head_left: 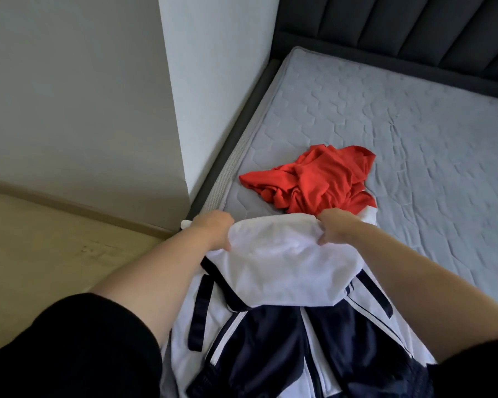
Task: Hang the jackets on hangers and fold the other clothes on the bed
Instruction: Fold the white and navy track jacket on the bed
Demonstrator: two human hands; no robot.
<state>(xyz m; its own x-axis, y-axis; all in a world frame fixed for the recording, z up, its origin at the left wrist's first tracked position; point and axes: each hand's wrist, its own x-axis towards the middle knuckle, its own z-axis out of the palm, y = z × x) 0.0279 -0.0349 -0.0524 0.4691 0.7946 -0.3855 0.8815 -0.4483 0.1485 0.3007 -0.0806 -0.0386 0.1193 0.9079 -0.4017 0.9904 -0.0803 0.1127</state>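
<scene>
A white and navy jacket (273, 282) with white stripes hangs in front of me over the near corner of the bed. My left hand (213, 229) grips its white upper edge on the left, and my right hand (338, 226) grips the same edge on the right, holding it stretched between them. Just beyond my hands a crumpled red garment (314, 179) lies on the grey quilted mattress (414, 133). No hanger is in view.
A dark padded headboard (414, 33) runs along the far side of the bed. A white wall column (207, 81) stands left of the mattress, with a dark bed frame rail (236, 133) beside it. Light wooden floor (41, 239) lies at the left.
</scene>
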